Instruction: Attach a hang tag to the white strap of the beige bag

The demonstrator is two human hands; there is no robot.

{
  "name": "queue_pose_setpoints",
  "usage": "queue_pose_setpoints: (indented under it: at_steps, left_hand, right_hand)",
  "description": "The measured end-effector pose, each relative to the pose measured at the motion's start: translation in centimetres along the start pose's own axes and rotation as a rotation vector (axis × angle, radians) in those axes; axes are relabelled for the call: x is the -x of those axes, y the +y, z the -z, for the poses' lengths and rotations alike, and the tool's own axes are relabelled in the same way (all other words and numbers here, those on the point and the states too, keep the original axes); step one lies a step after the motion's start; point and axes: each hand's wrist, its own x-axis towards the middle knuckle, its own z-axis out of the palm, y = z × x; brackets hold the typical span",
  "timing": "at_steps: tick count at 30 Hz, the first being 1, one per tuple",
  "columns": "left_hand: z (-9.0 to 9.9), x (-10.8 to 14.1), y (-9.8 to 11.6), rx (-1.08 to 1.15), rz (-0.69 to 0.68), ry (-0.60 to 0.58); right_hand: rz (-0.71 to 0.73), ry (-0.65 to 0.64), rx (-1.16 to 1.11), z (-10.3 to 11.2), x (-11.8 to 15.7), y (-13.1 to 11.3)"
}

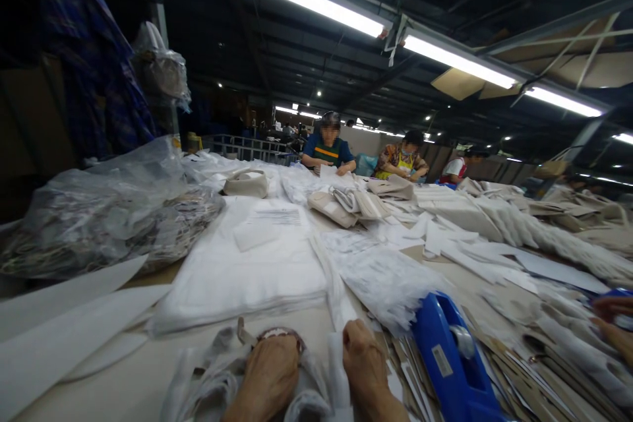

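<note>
At the lower middle, my left hand (pixel 274 366) presses down, fingers curled and mostly hidden, into the opening of a small pale handbag (pixel 210 386) with white stuffing in it. What those fingers hold does not show. Just to its right, my right hand (pixel 364 359) is closed against a white strip of soft sheet (pixel 338 369) that stands along the bag's side. A stack of white sheets or flat plastic bags (pixel 247 270) lies directly beyond my left hand. To the right of my right hand stands a blue tape dispenser (pixel 452 359).
A large clear plastic bag (pixel 113 211) sits at the left, with curved white sheets (pixel 74 316) before it. Clear plastic wrappers (pixel 380 277) and beige bags (pixel 336 208) cover the middle. Another person's hand (pixel 616 336) shows at right. Several co-workers (pixel 329 148) work across the table.
</note>
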Motion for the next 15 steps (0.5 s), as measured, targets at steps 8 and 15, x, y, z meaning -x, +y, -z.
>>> queue_pose_setpoints:
  at_steps: [8,15]
  left_hand:
    - [2.1,1.3,0.3,-0.042,-0.083,0.036]
    - [3.7,3.8,-0.9,-0.053,-0.186,0.132]
  right_hand:
    - [-0.114,-0.1,-0.624,1.5,0.5,0.8]
    - [-0.245,-0.339,-1.109,0.7,1.9,-0.8]
